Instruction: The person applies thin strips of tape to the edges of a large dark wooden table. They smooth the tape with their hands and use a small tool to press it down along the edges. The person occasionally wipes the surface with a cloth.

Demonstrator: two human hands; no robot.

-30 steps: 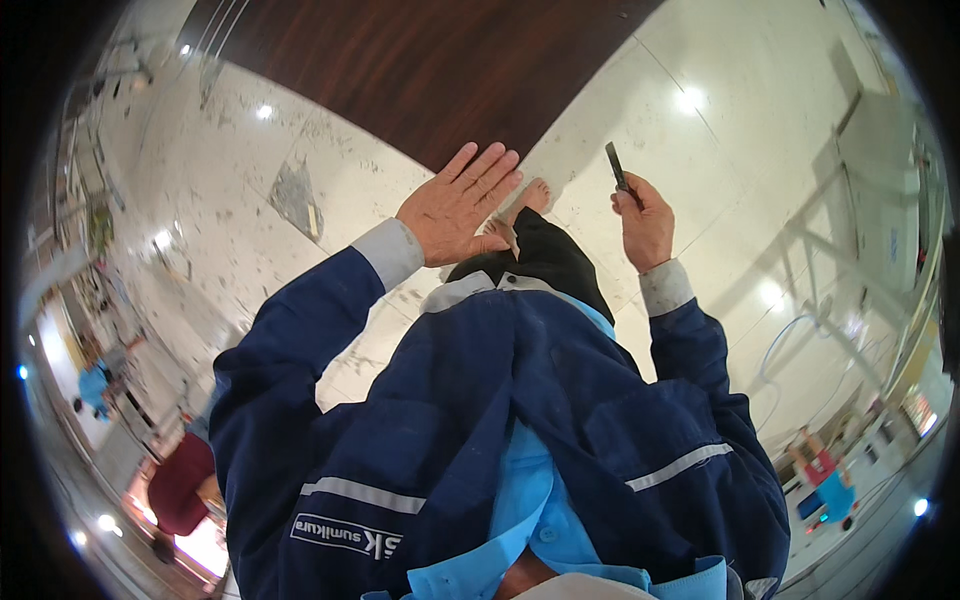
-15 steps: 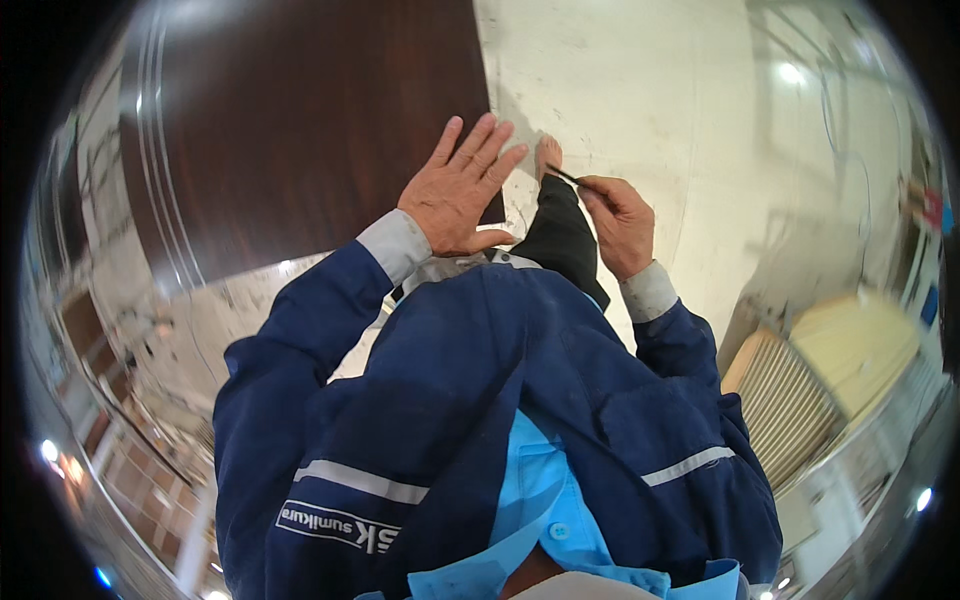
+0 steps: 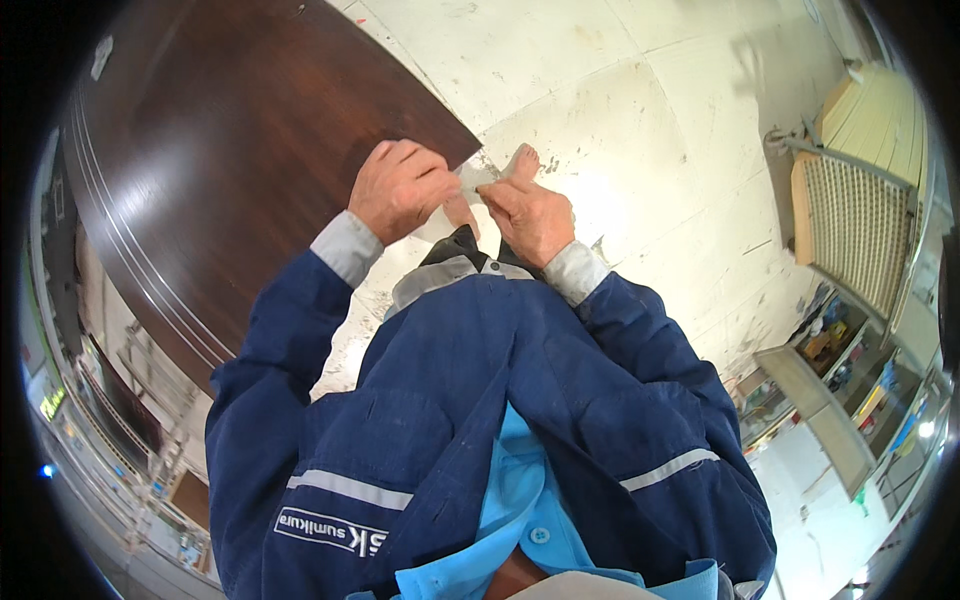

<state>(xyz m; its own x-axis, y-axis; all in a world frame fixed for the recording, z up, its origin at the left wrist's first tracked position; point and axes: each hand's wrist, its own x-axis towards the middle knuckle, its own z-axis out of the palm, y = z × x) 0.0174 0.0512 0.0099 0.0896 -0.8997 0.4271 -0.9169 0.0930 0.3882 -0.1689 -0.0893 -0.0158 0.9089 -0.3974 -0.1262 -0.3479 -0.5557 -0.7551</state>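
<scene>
My left hand (image 3: 398,192) is closed, its fingers curled together above the near right corner of a large dark brown wooden panel (image 3: 270,130). Close beside it, my right hand (image 3: 535,220) pinches with thumb and forefinger pointing toward the left one. The fingertips of both hands almost meet in front of my waist. Something small and pale seems to be between them, too blurred to name. A thin dark stick, seen in the right hand a moment earlier, does not show clearly now.
Bare feet (image 3: 525,162) stand on the scuffed pale floor (image 3: 650,150) beyond my hands. At the right is a rack with a ribbed, cream-coloured panel (image 3: 855,225). Below it stand shelves with small items (image 3: 830,335) and a white tabletop (image 3: 815,500).
My left hand has gone from spread flat over the panel to curled. The right hand has come left to meet it. The whole view has turned, with the panel now slanting.
</scene>
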